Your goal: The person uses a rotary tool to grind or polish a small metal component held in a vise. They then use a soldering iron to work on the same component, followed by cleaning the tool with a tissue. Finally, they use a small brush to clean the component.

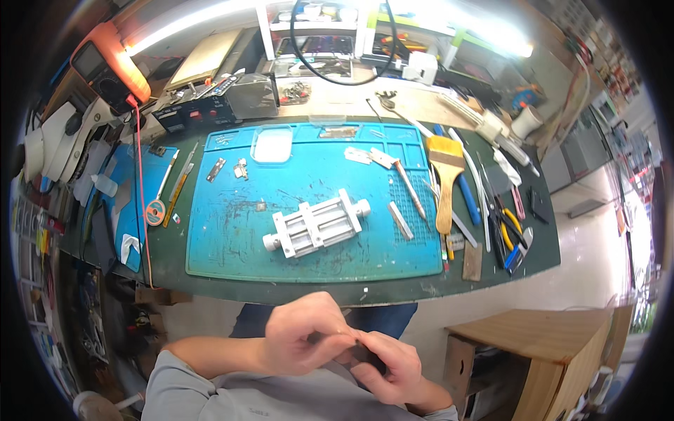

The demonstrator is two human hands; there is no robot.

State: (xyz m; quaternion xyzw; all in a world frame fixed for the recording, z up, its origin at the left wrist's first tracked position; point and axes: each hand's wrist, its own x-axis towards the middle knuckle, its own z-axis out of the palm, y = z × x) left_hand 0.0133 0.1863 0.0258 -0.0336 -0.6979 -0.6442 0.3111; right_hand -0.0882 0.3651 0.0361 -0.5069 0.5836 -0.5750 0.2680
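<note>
Both of my hands are in front of my body, short of the bench's front edge, with their fingertips meeting. My left hand [305, 335] is closed, thumb and forefinger pinched together; whatever lies in the pinch is too small or hidden to name. Closed around a small dark object [371, 356], my right hand [397, 366] covers most of it, so its kind does not show. Beyond them, a silver metal clamp fixture [317, 226] with two bars and end knobs rests on the blue work mat [232, 252], apart from both hands.
A wooden-handled brush [445, 186], pliers [511, 228] and tweezers lie at the right. Small metal parts [241, 169] and a white tray [272, 144] sit on the mat. An orange multimeter [109, 67] stands back left. A cardboard box [540, 337] is at lower right.
</note>
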